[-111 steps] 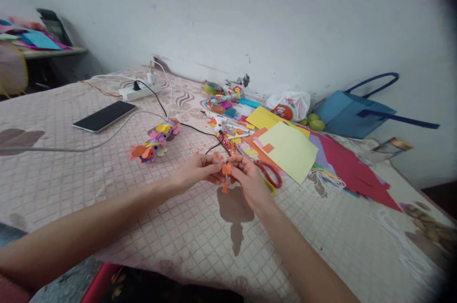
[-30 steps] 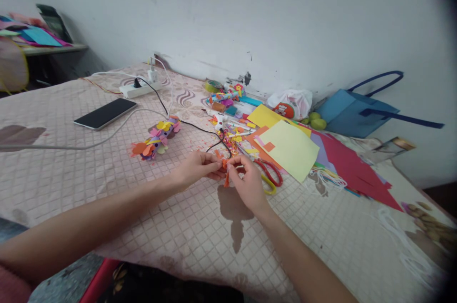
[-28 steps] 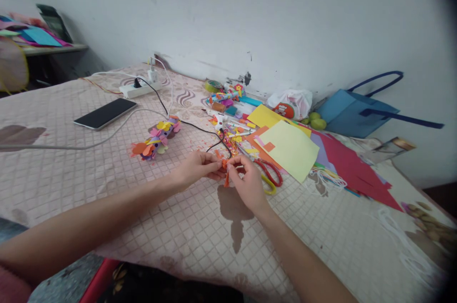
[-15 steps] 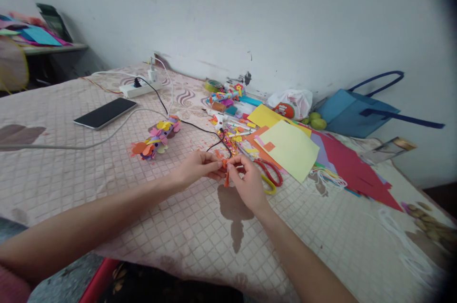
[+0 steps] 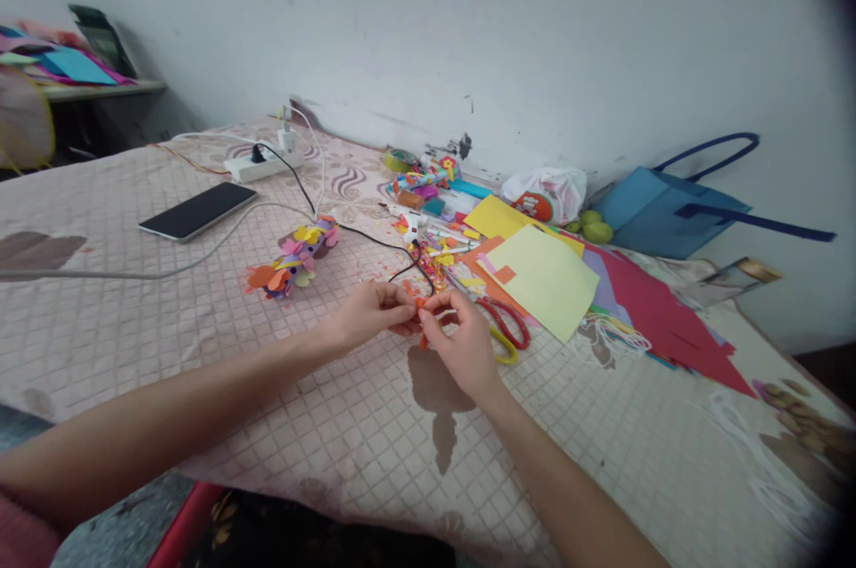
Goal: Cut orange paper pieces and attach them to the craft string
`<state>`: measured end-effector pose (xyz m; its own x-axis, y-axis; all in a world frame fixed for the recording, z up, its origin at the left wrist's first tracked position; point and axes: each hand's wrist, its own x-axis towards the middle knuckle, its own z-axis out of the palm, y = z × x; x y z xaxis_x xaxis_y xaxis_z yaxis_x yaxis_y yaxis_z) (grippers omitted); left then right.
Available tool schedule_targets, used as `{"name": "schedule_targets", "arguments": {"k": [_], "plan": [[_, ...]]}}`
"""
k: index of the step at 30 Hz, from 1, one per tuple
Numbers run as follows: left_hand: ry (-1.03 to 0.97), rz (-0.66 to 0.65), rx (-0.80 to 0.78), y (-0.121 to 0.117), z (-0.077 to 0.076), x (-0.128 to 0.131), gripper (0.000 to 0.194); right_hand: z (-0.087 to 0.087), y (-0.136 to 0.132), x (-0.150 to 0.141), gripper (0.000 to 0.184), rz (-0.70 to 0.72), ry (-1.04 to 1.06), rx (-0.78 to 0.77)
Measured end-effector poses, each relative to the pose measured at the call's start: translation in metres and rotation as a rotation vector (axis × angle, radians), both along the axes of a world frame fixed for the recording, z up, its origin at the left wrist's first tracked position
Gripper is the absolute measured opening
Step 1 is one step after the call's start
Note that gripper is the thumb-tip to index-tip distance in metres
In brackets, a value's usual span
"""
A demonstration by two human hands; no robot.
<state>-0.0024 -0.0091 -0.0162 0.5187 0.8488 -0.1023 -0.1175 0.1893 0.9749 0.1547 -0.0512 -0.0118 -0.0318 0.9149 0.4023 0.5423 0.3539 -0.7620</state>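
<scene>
A small orange piece, probably paper [image 5: 423, 340], is pinched between my two hands above the table; much of it is hidden by the fingers. My left hand [image 5: 374, 313] is closed on its left side, thumb against fingers. From the right, my right hand [image 5: 463, 338] grips the same piece with thumb and fingertips. Just beyond the right hand lie scissors with red handles [image 5: 505, 323] and a yellow handle [image 5: 504, 347]. To the left rests a purple roll covered in colourful paper petals [image 5: 298, 258].
A white glue gun [image 5: 413, 227] with a black cord sits among paper scraps [image 5: 438, 263]. Yellow sheets [image 5: 541, 281] and red paper [image 5: 659, 318] lie right. A tablet or phone [image 5: 199, 212] and power strip [image 5: 264, 165] are left. A blue bag [image 5: 659, 209] leans at the wall.
My right fingertips have shifted slightly left and lower on the orange piece, so less of its hanging end shows. The left hand stays nearly still.
</scene>
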Motion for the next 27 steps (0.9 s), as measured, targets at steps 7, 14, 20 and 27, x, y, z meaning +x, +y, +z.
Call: {"name": "schedule_targets", "arguments": {"k": [7, 14, 20, 27], "plan": [[0.123, 0.027, 0.259, -0.0083, 0.01, 0.0009, 0.009, -0.0002, -0.0011, -0.0009, 0.005, -0.031, -0.054, 0.045], [0.116, 0.019, 0.294, -0.0072, 0.0054, 0.0017, 0.012, -0.0008, -0.0008, -0.0011, 0.007, -0.017, -0.04, 0.046], [0.115, 0.026, 0.295, -0.006, 0.0027, 0.002, 0.011, 0.0003, -0.0006, -0.0005, 0.007, -0.002, 0.011, 0.021], [0.158, 0.029, 0.375, -0.0069, 0.002, 0.0009, 0.009, -0.0011, -0.0008, -0.0014, 0.004, -0.022, 0.022, 0.014]]}}
